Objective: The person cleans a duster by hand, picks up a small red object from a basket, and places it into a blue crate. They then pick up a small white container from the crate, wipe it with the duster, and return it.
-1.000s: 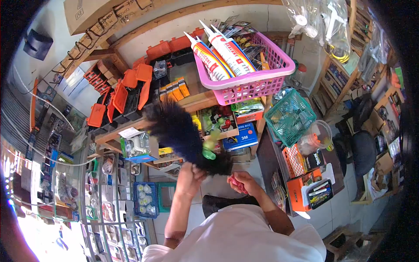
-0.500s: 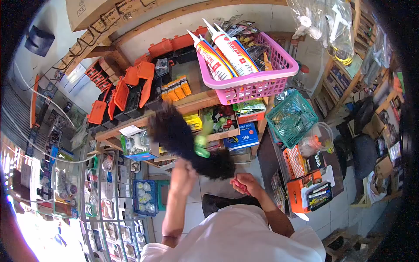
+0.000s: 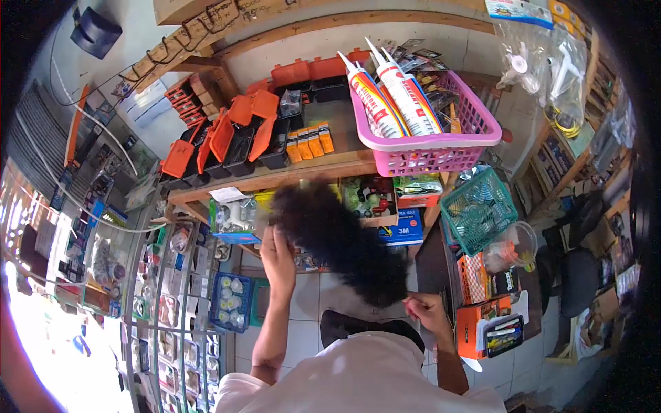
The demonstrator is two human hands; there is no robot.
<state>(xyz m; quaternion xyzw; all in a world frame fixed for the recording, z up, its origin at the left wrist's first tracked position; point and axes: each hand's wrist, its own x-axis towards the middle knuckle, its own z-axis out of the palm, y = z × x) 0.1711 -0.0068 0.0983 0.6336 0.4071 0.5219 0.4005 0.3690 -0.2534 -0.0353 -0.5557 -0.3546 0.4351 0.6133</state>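
Observation:
A fluffy black feather duster (image 3: 344,241) lies slantwise in front of me, its upper left end near the shelf and its lower end by my right hand. My right hand (image 3: 428,311) is closed around its reddish-pink handle, of which only a bit shows. Against the upper left end of the feathers is my left hand (image 3: 279,265), raised with fingers pointing up; the fingertips are at the feathers' edge. The duster hides part of the lower shelf, where a box of red and green items (image 3: 370,196) and a blue 3M box (image 3: 403,230) show.
A pink basket (image 3: 430,143) with sealant tubes (image 3: 406,96) stands on the wooden shelf, near small orange boxes (image 3: 310,143) and black bins with orange lids (image 3: 220,141). A green basket (image 3: 478,210) is at right. Glass display shelving (image 3: 165,303) stands at left.
The duster has swung lower and right in view, its green middle patch no longer visible. My left hand has risen to the duster's upper end. The view has shifted slightly.

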